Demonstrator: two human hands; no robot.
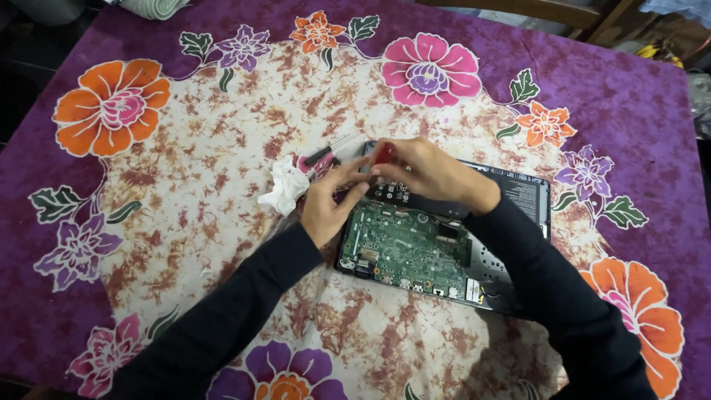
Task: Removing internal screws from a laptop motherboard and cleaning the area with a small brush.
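An opened laptop [511,274] lies on the flowered cloth with its green circuit board [404,248] and black battery [518,189] bared. My right hand [426,172] is closed around a red-handled screwdriver [384,154] held over the laptop's far left corner. My left hand [329,200] rests at the laptop's left edge, fingertips pinched at the screwdriver's shaft just under the right hand. The tool's tip is hidden by my fingers.
A crumpled white tissue [285,185] lies left of my hands. A second screwdriver with a black and pink handle [320,157] lies beside it. A purple floral tablecloth [185,148] covers the table. A wooden chair [548,11] stands at the far edge.
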